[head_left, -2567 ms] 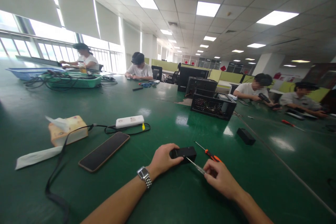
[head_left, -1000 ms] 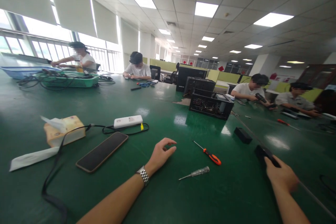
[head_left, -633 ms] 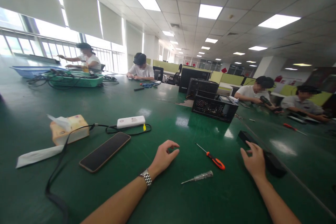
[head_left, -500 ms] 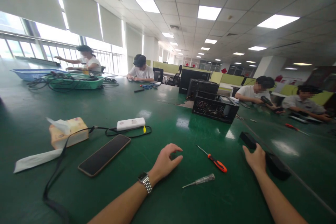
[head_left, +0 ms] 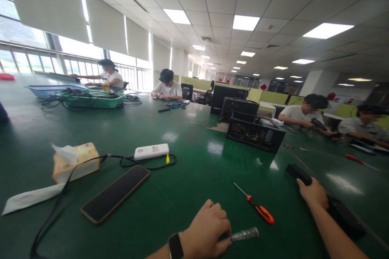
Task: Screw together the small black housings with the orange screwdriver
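My left hand [head_left: 209, 228] is closed at the near middle of the table, its fingers bent round the shaft end of a screwdriver with a clear handle [head_left: 245, 234]. The handle sticks out to the right, while the tip is hidden by the hand. At the right, my right hand [head_left: 314, 194] grips the narrow middle of a long black object [head_left: 346, 217] lying on the table. A block-shaped end of it shows beyond the fingers; its kind is unclear. Between both hands lies an orange and black screwdriver [head_left: 260, 209], touched by neither.
Left of my hands are a phone [head_left: 115, 194], a white power bank [head_left: 151, 151] with a cable and a tissue pack [head_left: 75, 163]. A black metal computer case [head_left: 255, 132] stands ahead. Farther off are a green basket [head_left: 112, 102] of cables and several people at work.
My left hand has moved nearer and to the right, from open above the table to closed on the clear-handled screwdriver. My right hand has closed further round the black object. The view has shifted slightly.
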